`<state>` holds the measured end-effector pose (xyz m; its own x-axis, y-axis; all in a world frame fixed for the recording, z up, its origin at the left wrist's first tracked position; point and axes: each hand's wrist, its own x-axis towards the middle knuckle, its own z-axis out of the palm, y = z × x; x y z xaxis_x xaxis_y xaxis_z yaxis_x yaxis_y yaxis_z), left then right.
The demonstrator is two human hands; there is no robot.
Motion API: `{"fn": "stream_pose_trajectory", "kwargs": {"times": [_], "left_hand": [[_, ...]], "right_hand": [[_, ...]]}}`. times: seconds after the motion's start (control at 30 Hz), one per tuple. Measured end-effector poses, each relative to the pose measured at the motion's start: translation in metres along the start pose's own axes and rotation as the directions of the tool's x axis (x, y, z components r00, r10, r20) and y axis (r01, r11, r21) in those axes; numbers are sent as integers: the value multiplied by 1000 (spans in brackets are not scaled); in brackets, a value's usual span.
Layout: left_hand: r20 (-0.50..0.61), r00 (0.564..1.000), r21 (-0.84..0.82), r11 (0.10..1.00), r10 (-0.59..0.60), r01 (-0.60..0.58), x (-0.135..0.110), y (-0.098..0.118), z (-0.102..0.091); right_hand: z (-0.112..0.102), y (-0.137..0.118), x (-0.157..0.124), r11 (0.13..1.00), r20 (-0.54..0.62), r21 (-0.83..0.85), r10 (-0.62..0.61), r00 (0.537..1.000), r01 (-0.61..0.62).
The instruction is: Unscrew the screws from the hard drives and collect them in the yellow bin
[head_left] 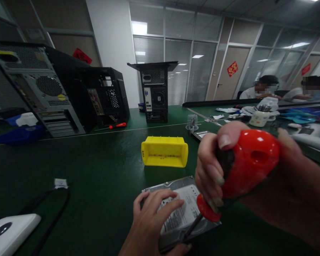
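A hard drive (189, 202) with a white label lies on the green table near the front. My left hand (152, 217) grips it, fingers spread over its top and the thumb at its near edge. In my right hand (209, 170) is a screwdriver (253, 160) with a thick red and black handle, tilted over the drive. Its shaft runs down to the drive's near edge, close to my left thumb. Whether the tip sits in a screw I cannot tell. Just beyond the drive stands a yellow bin (164, 163) with small dark bits inside.
Computer cases (66, 89) stand at the back left, another case (156, 92) at the back middle. A second red screwdriver (118, 125) lies there. Behind my right hand are another drive (202, 134) and a clear cup (192, 122). A white device (14, 231) with cable sits front left. People sit far right.
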<state>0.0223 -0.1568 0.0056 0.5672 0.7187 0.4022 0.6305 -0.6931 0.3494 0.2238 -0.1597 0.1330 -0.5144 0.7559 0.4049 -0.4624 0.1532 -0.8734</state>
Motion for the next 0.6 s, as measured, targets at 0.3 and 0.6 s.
{"fn": "stream_pose_trajectory", "kwargs": {"times": [0.3, 0.6], "left_hand": [[-30, 1000, 43, 999, 8, -7, 0, 3, -2], [-40, 999, 12, 1000, 9, -8, 1, 4, -3]], "right_hand": [[-7, 1, 3, 995, 130, 91, 39, 991, -51], [-8, 6, 7, 999, 92, 20, -52, 994, 50]]}}
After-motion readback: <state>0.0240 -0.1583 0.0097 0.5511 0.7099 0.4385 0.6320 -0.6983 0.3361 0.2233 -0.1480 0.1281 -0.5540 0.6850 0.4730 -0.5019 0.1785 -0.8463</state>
